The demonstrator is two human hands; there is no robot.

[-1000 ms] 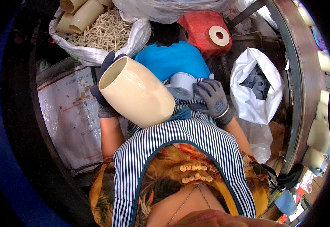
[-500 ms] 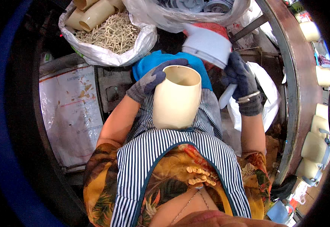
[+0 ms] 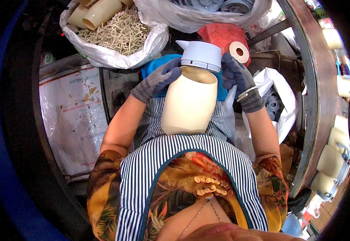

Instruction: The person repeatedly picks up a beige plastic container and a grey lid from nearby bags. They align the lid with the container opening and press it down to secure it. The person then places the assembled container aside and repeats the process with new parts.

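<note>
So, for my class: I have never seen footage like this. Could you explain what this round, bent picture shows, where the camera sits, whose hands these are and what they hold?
The camera is worn on a person's head and looks straight down, so you see their striped apron and both forearms. The wide lens bends the edges into a circle.

Both hands wear grey knit gloves. The left hand grips the rim of a cream plastic jug body standing upright in the lap. The right hand holds a pale grey lid with a spout at the jug's open top.

Around them: a white sack of small cream plastic parts, a clear bag of grey lids, a tape roll, and finished cream jugs on a curved shelf at the right.
</note>
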